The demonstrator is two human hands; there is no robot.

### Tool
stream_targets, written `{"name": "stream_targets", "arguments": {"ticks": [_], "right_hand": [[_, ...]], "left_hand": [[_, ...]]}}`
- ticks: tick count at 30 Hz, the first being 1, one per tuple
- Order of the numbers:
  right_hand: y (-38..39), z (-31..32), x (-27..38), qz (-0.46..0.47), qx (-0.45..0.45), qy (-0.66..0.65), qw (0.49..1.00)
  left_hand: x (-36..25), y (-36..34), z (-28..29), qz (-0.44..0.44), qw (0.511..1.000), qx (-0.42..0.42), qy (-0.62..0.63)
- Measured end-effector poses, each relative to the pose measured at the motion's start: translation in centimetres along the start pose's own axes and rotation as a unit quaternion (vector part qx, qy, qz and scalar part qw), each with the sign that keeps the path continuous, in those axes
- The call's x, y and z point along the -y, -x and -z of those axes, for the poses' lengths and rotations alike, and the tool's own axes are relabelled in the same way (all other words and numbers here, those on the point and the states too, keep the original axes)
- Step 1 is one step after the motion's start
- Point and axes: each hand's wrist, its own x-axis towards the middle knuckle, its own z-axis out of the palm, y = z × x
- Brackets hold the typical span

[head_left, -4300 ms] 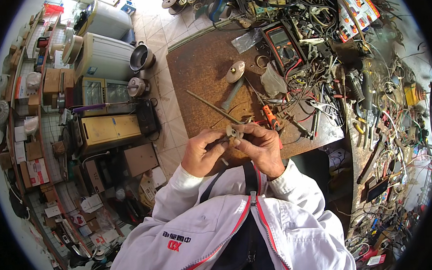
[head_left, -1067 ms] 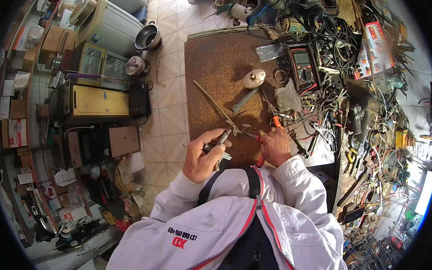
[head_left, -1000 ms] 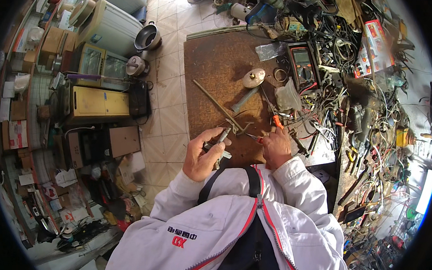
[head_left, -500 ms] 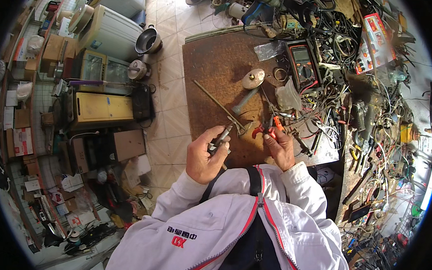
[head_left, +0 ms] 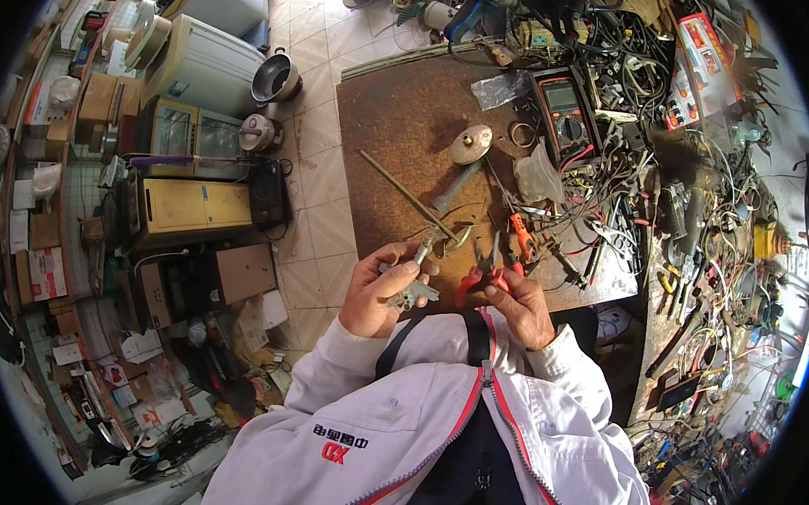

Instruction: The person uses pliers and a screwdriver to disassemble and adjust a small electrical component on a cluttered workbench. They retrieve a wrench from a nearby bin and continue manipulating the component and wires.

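Observation:
My left hand (head_left: 379, 290) is closed around a grey metal fitting (head_left: 411, 291) with a narrow pale shaft pointing up. Close on its right, my right hand (head_left: 517, 306) grips red-handled pliers (head_left: 468, 284), their dark jaws pointing forward and the handles spread. Beyond them on the brown worktable (head_left: 388, 112) lie a long thin rod (head_left: 401, 189) with a curved piece at its near end, an orange-handled screwdriver (head_left: 521, 235), a grey tube (head_left: 451, 188), a round disc with a brass centre (head_left: 470, 145) and a metal ring (head_left: 522, 135).
A multimeter (head_left: 564, 116), plastic bag (head_left: 538, 177) and tangled wires and tools (head_left: 688, 256) crowd the right side and back of the bench. Left across a tiled floor stand a yellow cabinet (head_left: 192, 204), a dark pot (head_left: 274, 76), a small cooker (head_left: 258, 132) and loaded shelves (head_left: 49, 271).
Earlier both hands were together on a small metal piece. Since then my right hand has picked up the red pliers, lifted them and drawn them toward my body; my left hand keeps the fitting.

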Motion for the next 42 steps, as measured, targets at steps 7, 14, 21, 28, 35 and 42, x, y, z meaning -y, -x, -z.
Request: {"name": "stream_targets", "arguments": {"ticks": [7,14,21,28,35,42], "right_hand": [[1.5,0.5,1.2,-0.067,0.166,0.045,0.983],[1.1,-1.0,-1.7,-0.045,0.109,0.124,0.985],[0.3,-2.0,-0.5,0.107,-0.059,0.381,0.916],[0.5,-2.4,-0.7,0.112,-0.074,0.404,0.905],[0.8,-2.9,-0.5,0.109,-0.088,0.422,0.896],[1.0,-3.1,-0.8,0.106,-0.096,0.427,0.893]], "left_hand": [[-0.1,0.1,0.2,0.004,1.000,-0.014,0.021],[0.0,0.5,0.4,0.000,0.999,-0.021,-0.037],[0.8,1.0,0.4,-0.033,0.987,-0.048,-0.152],[1.3,1.0,0.6,-0.057,0.963,-0.025,-0.263],[1.6,1.0,0.9,-0.052,0.956,-0.009,-0.289],[1.6,1.2,0.8,-0.025,0.967,-0.014,-0.254]]}}
